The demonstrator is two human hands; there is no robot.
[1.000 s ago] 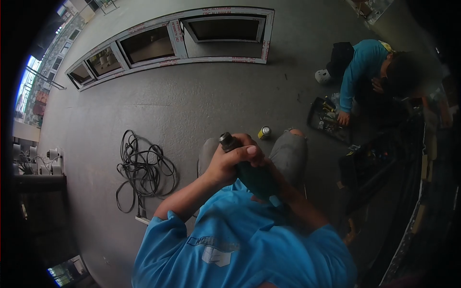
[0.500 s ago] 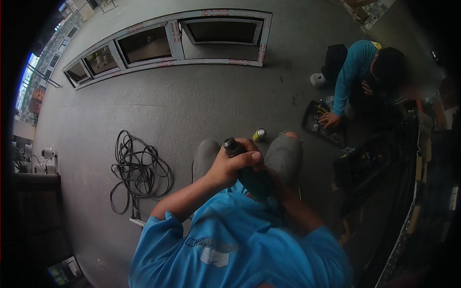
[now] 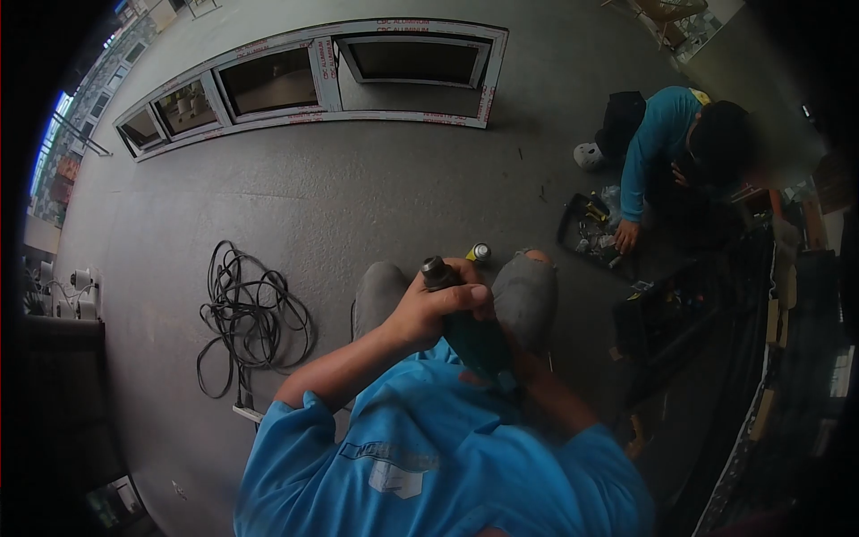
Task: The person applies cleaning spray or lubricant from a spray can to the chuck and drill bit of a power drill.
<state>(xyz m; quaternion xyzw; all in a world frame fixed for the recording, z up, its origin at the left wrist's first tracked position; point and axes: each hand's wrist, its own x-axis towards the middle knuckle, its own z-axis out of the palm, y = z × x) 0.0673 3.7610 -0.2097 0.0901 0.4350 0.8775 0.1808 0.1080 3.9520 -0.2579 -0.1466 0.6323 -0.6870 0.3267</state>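
A green power drill [image 3: 479,345] is held close in front of my blue shirt, its metal chuck [image 3: 434,268] pointing up and away from me. My left hand [image 3: 446,300] is wrapped round the front of the drill just behind the chuck, thumb across the top. Lower down, my right hand [image 3: 519,362] is at the rear of the drill, in shadow and mostly hidden by the tool. Its grip on the handle is only partly visible. Between my knees and just beyond them, a yellow can with a white cap [image 3: 480,252] stands on the floor.
A tangled black cable [image 3: 255,313] lies at left. Across the floor is a taped aluminium window frame [image 3: 313,116]. At right a co-worker in a blue top [image 3: 658,134] crouches, one hand by a tray of tools [image 3: 573,234]. A dark toolbox [image 3: 667,309] is nearer me.
The view has shifted slightly. My hands keep the same hold on the drill. The co-worker's hand has moved from over the tool tray to its right edge.
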